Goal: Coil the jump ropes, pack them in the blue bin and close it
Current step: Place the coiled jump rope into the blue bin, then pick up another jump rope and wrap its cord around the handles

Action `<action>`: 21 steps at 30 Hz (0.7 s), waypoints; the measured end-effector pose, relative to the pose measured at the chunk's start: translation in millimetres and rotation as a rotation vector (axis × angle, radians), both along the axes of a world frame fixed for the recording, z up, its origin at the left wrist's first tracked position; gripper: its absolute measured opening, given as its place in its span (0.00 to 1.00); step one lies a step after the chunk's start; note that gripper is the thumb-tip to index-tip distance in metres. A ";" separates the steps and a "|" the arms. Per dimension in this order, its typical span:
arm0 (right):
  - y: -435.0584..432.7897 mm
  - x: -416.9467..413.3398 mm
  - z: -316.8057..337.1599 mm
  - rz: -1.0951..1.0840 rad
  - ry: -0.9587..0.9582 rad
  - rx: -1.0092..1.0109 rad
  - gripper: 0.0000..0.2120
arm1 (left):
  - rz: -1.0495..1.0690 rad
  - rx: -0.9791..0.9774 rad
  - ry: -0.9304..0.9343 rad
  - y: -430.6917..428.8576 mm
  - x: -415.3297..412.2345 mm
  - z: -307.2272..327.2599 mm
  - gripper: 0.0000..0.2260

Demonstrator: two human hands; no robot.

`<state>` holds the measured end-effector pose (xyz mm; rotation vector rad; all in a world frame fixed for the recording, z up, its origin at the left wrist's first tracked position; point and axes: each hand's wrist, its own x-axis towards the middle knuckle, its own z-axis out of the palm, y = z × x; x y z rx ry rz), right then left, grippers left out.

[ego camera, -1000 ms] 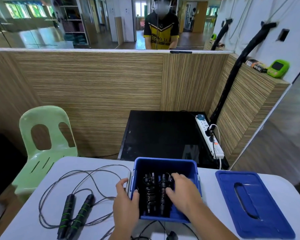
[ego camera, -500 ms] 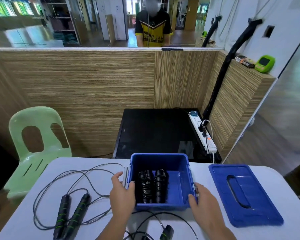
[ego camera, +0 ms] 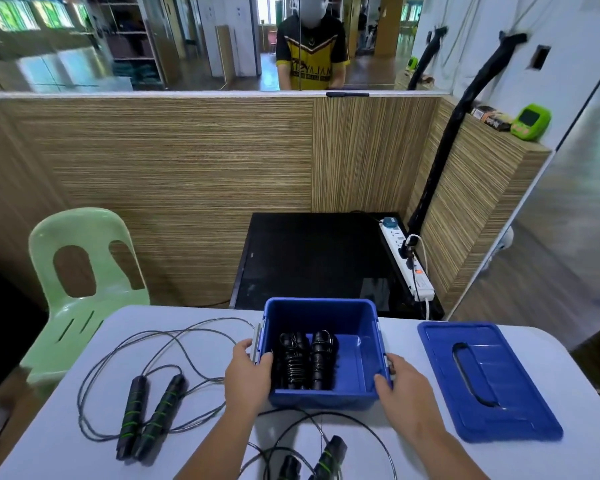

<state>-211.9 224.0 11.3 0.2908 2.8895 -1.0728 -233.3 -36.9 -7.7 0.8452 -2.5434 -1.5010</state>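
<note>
Blue bin [ego camera: 326, 317] sits open at the middle of the table [ego camera: 399, 336], close to its far edge.
Left hand [ego camera: 248, 372] grasps the bin's left wall near the front corner, fingers curled at the rim.
Right hand [ego camera: 400, 386] grasps the right front corner, thumb hooked inside the rim.
Inside, against the left wall: one coiled rope [ego camera: 305, 362], black, handles side by side.
Lid [ego camera: 485, 382] lies flat toward the table's right edge, apart from the bin.
Uncoiled rope [ego camera: 160, 414] with green-banded handles is spread over the left part of the table.
Second uncoiled rope [ego camera: 328, 457] lies at the near edge, between the forearms.
</note>
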 end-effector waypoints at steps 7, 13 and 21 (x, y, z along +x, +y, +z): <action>5.5 5.2 12.2 0.041 0.048 0.029 0.13 | -0.012 0.021 -0.004 5.1 30.6 5.3 0.28; 8.8 19.2 13.2 0.165 0.155 0.083 0.20 | 0.043 0.028 0.039 13.0 76.2 4.2 0.25; -16.4 53.5 14.6 0.306 0.270 0.092 0.17 | 0.052 -0.027 0.024 21.5 131.9 -7.3 0.26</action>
